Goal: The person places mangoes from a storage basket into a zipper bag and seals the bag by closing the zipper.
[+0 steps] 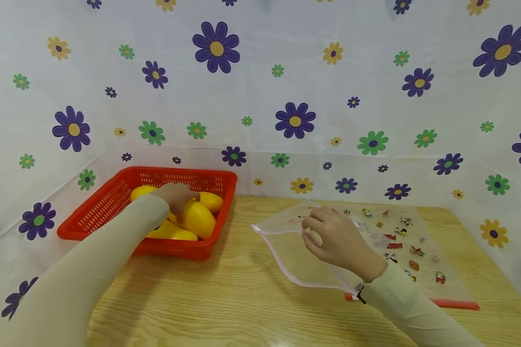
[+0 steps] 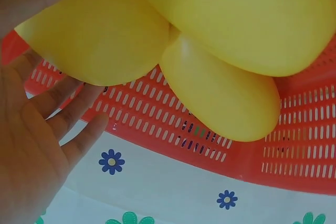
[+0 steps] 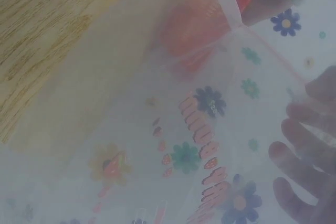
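Note:
In the head view my left hand [image 1: 178, 195] reaches into the red basket [image 1: 219, 236] over several smooth yellow fruits. Its thumb and fingers straddle one large yellow fruit [image 1: 197, 221]. In the left wrist view that fruit [image 2: 105, 35] lies between thumb and spread fingers, with a gap before the palm; some fingertips are hidden behind it. My right hand [image 1: 334, 236] is at the mouth of a translucent zip bag [image 1: 282, 255] with a pale pink edge. Through cloudy film in the right wrist view, its fingers [image 3: 299, 166] look spread apart.
Under and right of the pink-edged bag lies a clear sheet or pouch [image 1: 451, 284] with small colourful figures and a red strip [image 1: 456, 304]. Whether these are printed or loose, I cannot tell. A flower-patterned cloth [image 1: 260, 86] walls the wooden table [image 1: 226, 299] at back and sides.

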Available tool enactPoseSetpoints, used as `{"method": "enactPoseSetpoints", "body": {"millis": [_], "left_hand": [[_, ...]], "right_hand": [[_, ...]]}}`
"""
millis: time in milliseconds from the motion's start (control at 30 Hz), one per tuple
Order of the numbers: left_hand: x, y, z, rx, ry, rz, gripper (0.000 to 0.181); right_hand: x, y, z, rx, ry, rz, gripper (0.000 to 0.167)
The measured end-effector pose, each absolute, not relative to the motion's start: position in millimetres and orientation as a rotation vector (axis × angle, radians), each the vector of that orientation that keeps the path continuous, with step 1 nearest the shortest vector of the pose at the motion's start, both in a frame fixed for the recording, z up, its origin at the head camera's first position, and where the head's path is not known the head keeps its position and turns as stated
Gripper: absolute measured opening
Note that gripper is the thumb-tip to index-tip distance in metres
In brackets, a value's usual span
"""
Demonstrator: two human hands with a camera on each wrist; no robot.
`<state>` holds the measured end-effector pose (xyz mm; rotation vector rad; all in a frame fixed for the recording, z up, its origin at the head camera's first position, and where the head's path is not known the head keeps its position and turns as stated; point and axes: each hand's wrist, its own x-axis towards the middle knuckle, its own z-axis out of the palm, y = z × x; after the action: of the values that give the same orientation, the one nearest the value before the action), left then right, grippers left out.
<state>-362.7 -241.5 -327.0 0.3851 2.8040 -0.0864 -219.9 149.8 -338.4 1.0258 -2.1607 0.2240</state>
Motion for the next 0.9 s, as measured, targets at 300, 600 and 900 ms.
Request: {"method": "enactPoseSetpoints", "body": {"millis": [300,600,900], "left_hand": [[-363.8,-238.7,-329.8,0.535,2.810,-0.242,0.082],[-363.2,-237.0,-327.9,0.591,2.795,-0.291,0.076],[-362.4,-239.1,-329.0,0.583,2.793,-0.251,0.077]], "right_hand": [[-219.7,150.1,-339.5,1.029,-2.156,0.226,0.009],[-221.5,150.2,-341.4,1.037,-2.140,0.240,0.010],[-221.0,149.2,-341.1,1.035,-2.151,0.234,0.009]]}}
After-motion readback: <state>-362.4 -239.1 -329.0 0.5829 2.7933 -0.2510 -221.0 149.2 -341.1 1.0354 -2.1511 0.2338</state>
